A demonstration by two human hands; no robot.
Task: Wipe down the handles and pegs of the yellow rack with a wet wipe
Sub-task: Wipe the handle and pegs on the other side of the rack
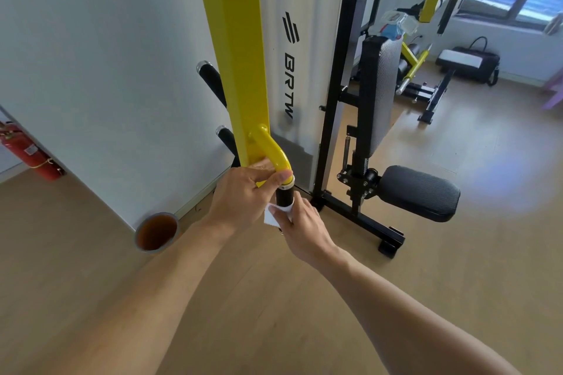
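wood floor (pixel 457 253), white wall (pixel 91 70)

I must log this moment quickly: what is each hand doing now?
Left hand: closed on the yellow handle.
Right hand: closed, holding the wipe around the black grip.

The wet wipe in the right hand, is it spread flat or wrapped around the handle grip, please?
Wrapped. The wet wipe curls around the lower end of the black handle grip, pinched by the right hand, with a loose corner sticking out left.
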